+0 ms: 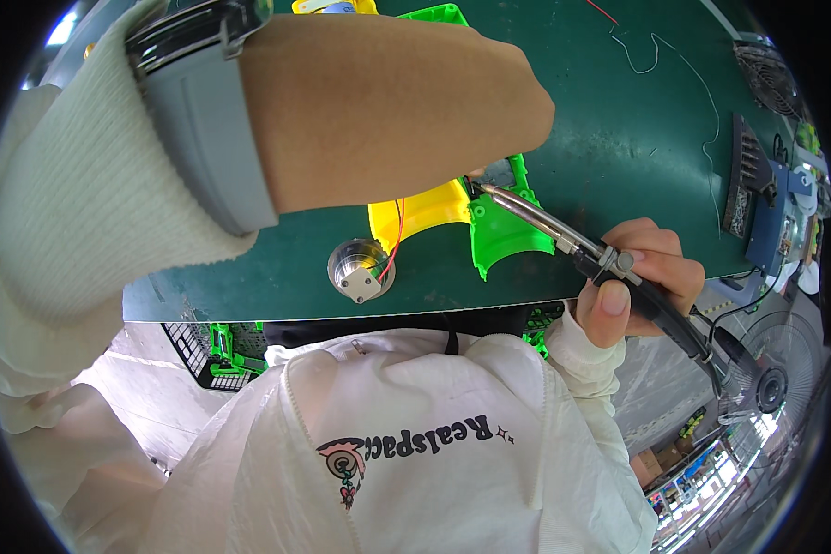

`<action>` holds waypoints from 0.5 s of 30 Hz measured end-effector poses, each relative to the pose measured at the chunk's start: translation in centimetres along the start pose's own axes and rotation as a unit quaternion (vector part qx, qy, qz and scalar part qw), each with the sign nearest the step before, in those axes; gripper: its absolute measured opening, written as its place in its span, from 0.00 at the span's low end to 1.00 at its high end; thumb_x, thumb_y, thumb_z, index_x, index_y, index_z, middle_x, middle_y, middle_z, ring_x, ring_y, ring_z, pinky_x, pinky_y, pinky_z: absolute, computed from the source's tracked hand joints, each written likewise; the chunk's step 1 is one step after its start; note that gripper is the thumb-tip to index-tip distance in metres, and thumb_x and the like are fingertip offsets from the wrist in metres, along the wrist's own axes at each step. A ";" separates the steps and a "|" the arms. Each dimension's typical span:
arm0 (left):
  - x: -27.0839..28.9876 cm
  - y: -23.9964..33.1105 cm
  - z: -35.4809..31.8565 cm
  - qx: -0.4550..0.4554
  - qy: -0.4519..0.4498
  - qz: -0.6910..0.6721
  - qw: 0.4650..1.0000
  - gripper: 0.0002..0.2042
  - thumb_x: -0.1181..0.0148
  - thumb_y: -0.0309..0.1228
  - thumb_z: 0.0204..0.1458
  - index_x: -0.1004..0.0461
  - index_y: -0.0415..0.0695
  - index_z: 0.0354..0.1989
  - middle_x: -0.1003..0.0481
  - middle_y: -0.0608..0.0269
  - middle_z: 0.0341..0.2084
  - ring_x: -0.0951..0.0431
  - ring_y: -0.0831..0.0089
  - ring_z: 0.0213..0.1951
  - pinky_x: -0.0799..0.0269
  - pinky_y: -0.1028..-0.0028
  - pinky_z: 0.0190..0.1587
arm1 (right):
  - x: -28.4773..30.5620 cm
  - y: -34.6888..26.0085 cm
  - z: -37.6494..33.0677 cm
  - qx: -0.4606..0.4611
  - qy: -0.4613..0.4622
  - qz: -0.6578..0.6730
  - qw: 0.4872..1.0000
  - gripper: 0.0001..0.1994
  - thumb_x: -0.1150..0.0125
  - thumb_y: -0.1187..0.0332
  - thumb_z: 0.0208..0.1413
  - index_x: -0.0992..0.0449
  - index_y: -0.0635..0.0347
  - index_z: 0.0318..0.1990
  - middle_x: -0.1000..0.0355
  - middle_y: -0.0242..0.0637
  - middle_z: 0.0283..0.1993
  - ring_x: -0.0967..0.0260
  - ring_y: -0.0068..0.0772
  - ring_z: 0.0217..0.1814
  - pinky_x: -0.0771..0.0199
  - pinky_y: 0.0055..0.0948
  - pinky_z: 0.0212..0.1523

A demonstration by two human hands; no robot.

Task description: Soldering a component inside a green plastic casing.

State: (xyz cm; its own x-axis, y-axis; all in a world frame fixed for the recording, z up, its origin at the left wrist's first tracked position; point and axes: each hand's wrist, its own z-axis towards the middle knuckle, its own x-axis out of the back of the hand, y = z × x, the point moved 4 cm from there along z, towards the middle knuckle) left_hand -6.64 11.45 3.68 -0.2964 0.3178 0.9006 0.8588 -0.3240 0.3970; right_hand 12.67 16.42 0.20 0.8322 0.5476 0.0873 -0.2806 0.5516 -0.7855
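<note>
My right hand (644, 272) is closed around the dark handle of a soldering iron (586, 254). The iron's metal tip reaches into a plastic housing, where a green shell (506, 231) meets a yellow piece (425, 214). Across the upper left stretches my left forearm, and my left hand (503, 102) is bent down over the housing; its fingers are almost wholly hidden beneath it. Red and dark wires (398, 235) run from the yellow piece to a round silver metal part (360, 268) with a small square plate, lying near the bench's front edge.
The green bench top (619, 138) carries a loose thin wire (702, 83) at far right. A blue soldering station (774, 212) stands at the right edge, a fan (771, 383) below it. Under the bench, a black basket (189, 346) holds green parts. More yellow and green pieces (439, 14) lie beyond my arm.
</note>
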 end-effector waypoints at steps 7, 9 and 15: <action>0.3 0.1 0.7 0.003 -0.012 -0.008 1.000 0.03 0.46 0.24 0.43 0.30 0.37 0.22 0.29 0.58 0.26 0.27 0.62 0.36 0.30 0.72 0.39 | 0.4 0.1 0.1 0.023 -0.007 -0.011 1.000 0.19 0.34 0.64 0.44 0.38 0.64 0.35 0.35 0.40 0.26 0.37 0.29 0.18 0.38 0.24 0.20; 0.3 0.1 0.7 0.005 -0.014 -0.011 1.000 0.03 0.46 0.24 0.43 0.30 0.37 0.22 0.29 0.58 0.26 0.27 0.62 0.36 0.30 0.72 0.39 | 0.4 0.2 0.1 0.022 -0.007 -0.013 1.000 0.19 0.34 0.64 0.44 0.38 0.64 0.35 0.35 0.40 0.26 0.37 0.29 0.18 0.38 0.24 0.20; 0.3 0.0 1.4 0.004 -0.020 0.005 1.000 0.04 0.46 0.24 0.43 0.30 0.37 0.21 0.29 0.58 0.26 0.27 0.62 0.35 0.30 0.71 0.39 | 0.9 0.3 0.2 0.007 -0.002 -0.024 1.000 0.20 0.34 0.61 0.45 0.39 0.63 0.35 0.36 0.39 0.25 0.38 0.29 0.18 0.37 0.24 0.20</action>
State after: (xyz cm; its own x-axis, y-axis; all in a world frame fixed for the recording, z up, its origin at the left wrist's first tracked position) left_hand -6.13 12.74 3.68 -0.2708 0.3491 0.8971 0.8654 -0.3199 0.3857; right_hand 13.23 17.24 0.18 0.8434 0.5220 0.1271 -0.2463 0.5860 -0.7720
